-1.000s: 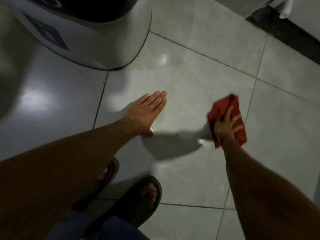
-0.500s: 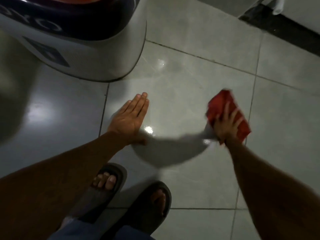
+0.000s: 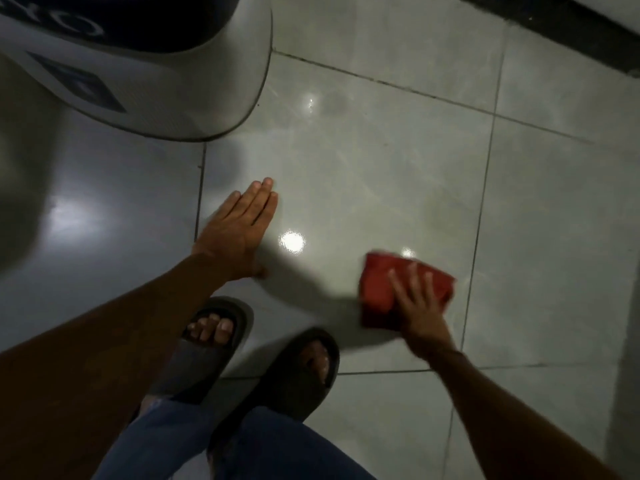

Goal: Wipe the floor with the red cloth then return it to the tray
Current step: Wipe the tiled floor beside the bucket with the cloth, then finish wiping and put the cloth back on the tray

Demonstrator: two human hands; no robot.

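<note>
Head view: right-hand fingers (image 3: 412, 285) are lying spread and flat on the red cloth (image 3: 381, 292), pressing rather than gripping; right hand (image 3: 420, 306) is pinning it to the floor (image 3: 381, 174). Cloth is sitting at 11 o'clock from the palm, long axis running 9-to-3, against the floor tile. Left hand (image 3: 239, 230) is resting flat, fingers together, holding nothing, well apart at 9 o'clock. Tray is not showing; wiping judged ongoing.

Single head-worn view, steeply downward, close over tiled floor (image 3: 381, 168).

Blue jeans (image 3: 221, 441), dark slides (image 3: 207, 344) (bare-armed)
</note>
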